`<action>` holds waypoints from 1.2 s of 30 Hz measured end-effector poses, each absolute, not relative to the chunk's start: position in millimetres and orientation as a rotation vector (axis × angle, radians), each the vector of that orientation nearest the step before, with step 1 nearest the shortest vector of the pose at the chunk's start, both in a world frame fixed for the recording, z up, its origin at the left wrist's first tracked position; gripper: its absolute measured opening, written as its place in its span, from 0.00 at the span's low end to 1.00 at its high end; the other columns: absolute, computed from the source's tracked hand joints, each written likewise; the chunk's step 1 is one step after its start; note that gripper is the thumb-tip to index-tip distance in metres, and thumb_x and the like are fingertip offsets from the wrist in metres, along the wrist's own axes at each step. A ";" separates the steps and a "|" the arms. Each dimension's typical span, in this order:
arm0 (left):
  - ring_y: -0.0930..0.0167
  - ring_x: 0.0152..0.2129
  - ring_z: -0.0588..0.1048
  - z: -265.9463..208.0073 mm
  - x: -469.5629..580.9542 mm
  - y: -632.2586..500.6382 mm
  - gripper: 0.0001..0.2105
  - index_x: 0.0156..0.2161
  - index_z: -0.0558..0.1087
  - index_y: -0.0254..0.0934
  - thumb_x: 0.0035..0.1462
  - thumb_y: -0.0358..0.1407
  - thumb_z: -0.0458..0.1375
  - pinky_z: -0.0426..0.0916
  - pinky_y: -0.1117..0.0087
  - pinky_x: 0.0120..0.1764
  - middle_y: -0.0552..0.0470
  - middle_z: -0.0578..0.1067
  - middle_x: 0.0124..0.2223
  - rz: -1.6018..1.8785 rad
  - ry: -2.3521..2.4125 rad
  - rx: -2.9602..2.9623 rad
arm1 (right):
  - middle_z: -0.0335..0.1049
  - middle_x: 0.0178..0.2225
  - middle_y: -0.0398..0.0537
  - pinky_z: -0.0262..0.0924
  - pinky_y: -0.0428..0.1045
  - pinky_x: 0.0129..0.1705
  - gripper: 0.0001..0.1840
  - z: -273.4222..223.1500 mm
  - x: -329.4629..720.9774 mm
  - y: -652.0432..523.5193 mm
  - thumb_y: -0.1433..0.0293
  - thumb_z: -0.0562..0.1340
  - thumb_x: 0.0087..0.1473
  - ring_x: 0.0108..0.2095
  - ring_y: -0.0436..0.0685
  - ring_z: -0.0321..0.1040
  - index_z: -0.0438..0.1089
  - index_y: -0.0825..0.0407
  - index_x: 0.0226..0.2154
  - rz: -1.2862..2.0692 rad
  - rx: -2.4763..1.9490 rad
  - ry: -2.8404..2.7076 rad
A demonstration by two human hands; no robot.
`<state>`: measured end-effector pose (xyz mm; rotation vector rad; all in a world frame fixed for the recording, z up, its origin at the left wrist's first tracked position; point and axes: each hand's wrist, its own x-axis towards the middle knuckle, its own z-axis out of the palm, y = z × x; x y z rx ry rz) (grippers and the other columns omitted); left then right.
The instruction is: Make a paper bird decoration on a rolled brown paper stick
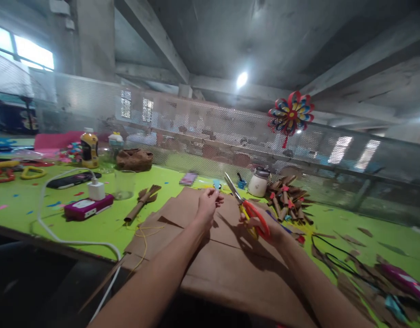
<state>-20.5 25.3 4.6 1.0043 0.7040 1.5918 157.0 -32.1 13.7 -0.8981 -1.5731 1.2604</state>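
Observation:
My left hand [210,205] is raised over the brown paper sheets [210,266], fingertips pinched together. A small light-blue piece [216,183] shows just above those fingertips; its exact kind is too small to make out. In my right hand [260,225] is a pair of scissors [234,186] with red and yellow handles. The blades are close together and point up and to the left, apart from the left hand. Left of the sheets lies a rolled brown paper piece [139,205], with a thin yellow string [144,241] beside it.
A purple power strip [88,207] with a white charger [96,189], a clear cup [124,184], a phone [73,180] and a drink bottle [89,148] stand left. A jar [259,182], a pile of paper rolls [290,200] and black cords [336,259] are right. A perforated screen [203,132] rises behind.

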 end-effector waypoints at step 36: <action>0.77 0.18 0.67 5.4 -15.8 19.5 0.05 0.28 0.66 0.33 0.48 0.32 0.57 0.60 0.75 0.24 0.53 0.70 0.22 1.428 0.482 1.237 | 0.63 0.25 0.44 0.57 0.49 0.30 0.19 18.7 143.2 -59.9 0.53 0.55 0.53 0.26 0.54 0.58 0.69 0.51 0.37 0.741 -1.174 -1.905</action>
